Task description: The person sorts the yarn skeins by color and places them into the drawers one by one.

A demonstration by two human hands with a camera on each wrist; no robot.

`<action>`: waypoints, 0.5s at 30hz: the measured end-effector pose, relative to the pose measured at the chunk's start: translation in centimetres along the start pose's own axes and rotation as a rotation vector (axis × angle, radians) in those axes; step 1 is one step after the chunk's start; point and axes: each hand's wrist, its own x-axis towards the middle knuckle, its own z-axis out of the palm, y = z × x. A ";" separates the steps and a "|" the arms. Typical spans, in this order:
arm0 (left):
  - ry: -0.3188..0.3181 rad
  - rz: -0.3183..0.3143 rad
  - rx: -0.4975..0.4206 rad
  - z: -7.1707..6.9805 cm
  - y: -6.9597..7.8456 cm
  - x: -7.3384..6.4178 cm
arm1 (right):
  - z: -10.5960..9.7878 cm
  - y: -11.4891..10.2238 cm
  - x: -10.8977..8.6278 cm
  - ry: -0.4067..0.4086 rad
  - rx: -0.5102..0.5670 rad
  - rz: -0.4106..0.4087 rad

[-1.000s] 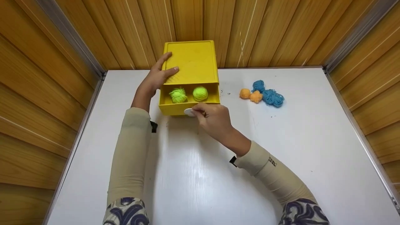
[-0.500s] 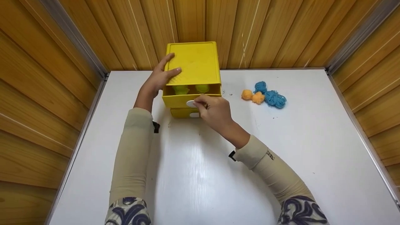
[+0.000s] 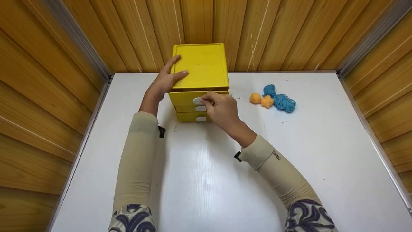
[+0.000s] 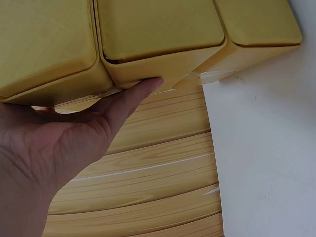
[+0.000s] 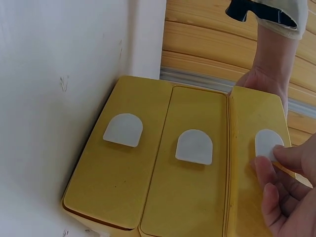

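A yellow three-drawer box (image 3: 201,66) stands upright at the back of the white table, its drawers facing forward. My right hand (image 3: 223,111) pinches the white tab handle (image 3: 197,101) of the top drawer (image 3: 182,97) between thumb and fingers. That drawer juts slightly past the box front, with a thin dark gap above it. My left hand (image 3: 164,80) rests on the box's upper left edge, thumb and a finger over the top; the left wrist view shows a straight finger (image 4: 140,94) along the side. The lower drawers (image 5: 190,197) are closed. The green yarn balls are hidden inside.
Right of the box, two orange yarn balls (image 3: 255,98) lie beside two blue yarn bundles (image 3: 284,103) on the white table (image 3: 309,154). Wood-patterned panels (image 3: 251,32) wall the table at the back and both sides.
My right hand has pushed the top drawer back into the box, and the two green yarn balls have gone out of sight. The left hand has stayed on the box.
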 end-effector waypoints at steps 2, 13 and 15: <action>0.001 -0.009 0.000 0.0 0.1 0.0 | 0.0 0.1 0.2 -0.002 0.001 0.006; -0.001 -0.024 -0.005 0.0 0.1 -0.1 | 0.3 0.6 0.9 -0.012 0.007 0.034; -0.002 -0.026 -0.009 0.0 0.1 -0.2 | 0.4 0.7 1.1 -0.011 0.010 0.039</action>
